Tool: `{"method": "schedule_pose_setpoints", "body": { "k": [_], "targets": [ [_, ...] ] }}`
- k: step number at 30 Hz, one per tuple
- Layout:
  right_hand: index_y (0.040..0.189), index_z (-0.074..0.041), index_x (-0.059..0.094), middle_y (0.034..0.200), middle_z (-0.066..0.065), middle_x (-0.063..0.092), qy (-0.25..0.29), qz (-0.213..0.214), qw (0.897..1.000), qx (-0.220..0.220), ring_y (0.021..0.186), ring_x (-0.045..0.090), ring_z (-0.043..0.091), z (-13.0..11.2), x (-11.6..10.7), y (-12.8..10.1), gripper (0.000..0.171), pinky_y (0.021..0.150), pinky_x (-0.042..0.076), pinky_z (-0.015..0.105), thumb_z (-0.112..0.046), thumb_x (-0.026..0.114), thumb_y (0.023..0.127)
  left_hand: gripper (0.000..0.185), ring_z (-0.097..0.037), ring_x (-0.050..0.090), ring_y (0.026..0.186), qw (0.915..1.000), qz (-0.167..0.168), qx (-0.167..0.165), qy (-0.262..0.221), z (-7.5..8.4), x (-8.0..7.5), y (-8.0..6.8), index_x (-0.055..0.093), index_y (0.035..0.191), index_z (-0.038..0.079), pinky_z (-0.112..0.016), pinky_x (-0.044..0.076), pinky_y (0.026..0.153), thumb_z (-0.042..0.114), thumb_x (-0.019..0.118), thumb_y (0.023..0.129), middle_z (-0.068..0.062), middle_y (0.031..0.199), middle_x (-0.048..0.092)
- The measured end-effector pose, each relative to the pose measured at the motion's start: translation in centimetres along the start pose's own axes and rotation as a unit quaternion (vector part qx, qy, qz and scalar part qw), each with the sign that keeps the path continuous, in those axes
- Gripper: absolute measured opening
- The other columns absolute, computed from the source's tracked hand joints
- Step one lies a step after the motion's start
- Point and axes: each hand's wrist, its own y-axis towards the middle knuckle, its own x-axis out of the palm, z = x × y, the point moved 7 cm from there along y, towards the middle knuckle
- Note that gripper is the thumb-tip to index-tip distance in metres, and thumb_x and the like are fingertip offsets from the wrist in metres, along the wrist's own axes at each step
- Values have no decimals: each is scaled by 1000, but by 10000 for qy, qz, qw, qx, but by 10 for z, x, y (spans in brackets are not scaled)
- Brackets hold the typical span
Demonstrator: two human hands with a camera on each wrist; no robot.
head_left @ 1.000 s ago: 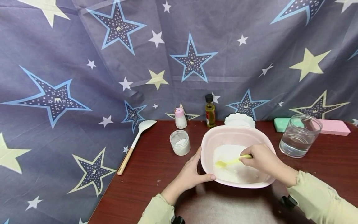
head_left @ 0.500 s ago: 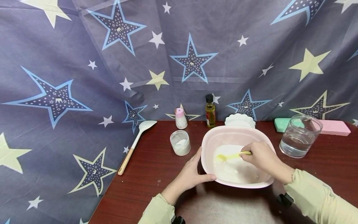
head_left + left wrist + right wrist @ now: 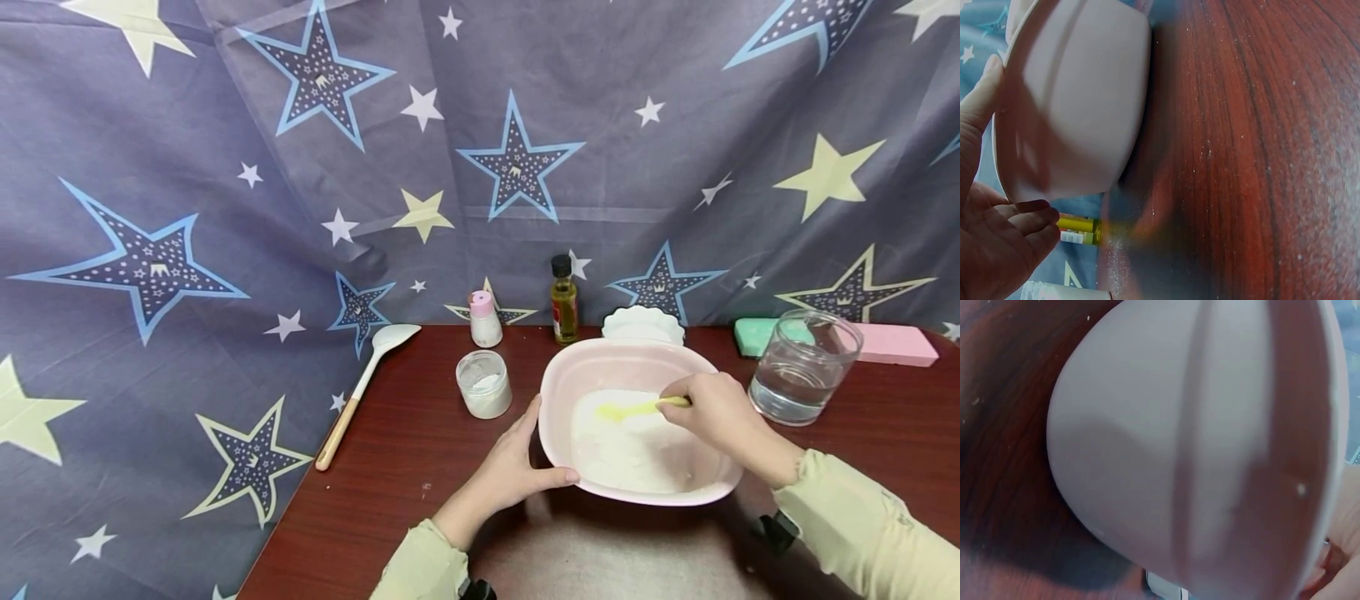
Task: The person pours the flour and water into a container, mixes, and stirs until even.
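A pink basin (image 3: 562, 442) stands on the table with white, milky-looking stuff spread over its bottom. My left hand (image 3: 510, 467) holds the basin's left side, its thumb along the near rim. In the left wrist view that thumb touches the rim, and the other fingers (image 3: 1032, 225) lie beside the outer wall. Over the right part of the basin, my right hand (image 3: 716, 417) pinches the handle of a yellow spoon (image 3: 626, 410), whose bowl end dips into the white stuff. From the right wrist, the basin wall (image 3: 1135, 462) hides the spoon and most of the hand.
Behind the basin stand an oil bottle (image 3: 564, 304), a pink-capped shaker (image 3: 485, 321) and a scalloped white dish (image 3: 642, 323). An open jar of white powder (image 3: 484, 387) and a long-handled white ladle (image 3: 367, 387) are leftward. Rightward: a glass of water (image 3: 798, 379), green block (image 3: 752, 336), pink block (image 3: 900, 344).
My right hand has moved the yellow spoon through the white stuff, rightward and a little away from me. The left hand and the basin have stayed in place.
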Motion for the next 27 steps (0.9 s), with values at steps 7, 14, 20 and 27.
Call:
{"method": "schedule_pose_setpoints", "body": {
  "k": [7, 14, 20, 27],
  "targets": [
    [76, -13, 75, 57, -14, 53, -23, 1, 9999, 156, 58, 45, 10, 13, -10, -5, 5, 57, 41, 32, -12, 73, 80, 111, -19, 32, 141, 10000, -3, -36, -4, 0, 0, 0, 20, 156, 10, -44, 31, 112, 41, 85, 72, -10, 156, 31],
    [77, -13, 75, 59, -11, 52, -164, -79, 9992, 357, 56, 44, 11, 25, -21, -12, 4, 52, 38, 30, -14, 72, 79, 111, -19, 33, 140, 10000, 14, -18, 9, -2, 0, 1, 20, 156, 10, -44, 31, 111, 40, 86, 72, -9, 157, 31],
    [81, -12, 76, 60, -11, 55, -71, -100, 9989, 456, 56, 43, 10, 33, -28, -18, 3, 51, 36, 28, -15, 76, 79, 111, -18, 33, 140, 10000, 26, -21, -63, 0, -1, 0, 21, 156, 9, -43, 31, 112, 39, 86, 72, -7, 157, 30],
    [82, -12, 77, 56, -13, 53, 41, -152, 9984, 534, 55, 41, 9, 39, -37, -26, 7, 50, 35, 26, -18, 77, 79, 111, -18, 33, 140, 10000, 24, -79, -27, 1, -1, 0, 21, 156, 8, -43, 31, 112, 39, 86, 72, -7, 157, 29]
  ]
}}
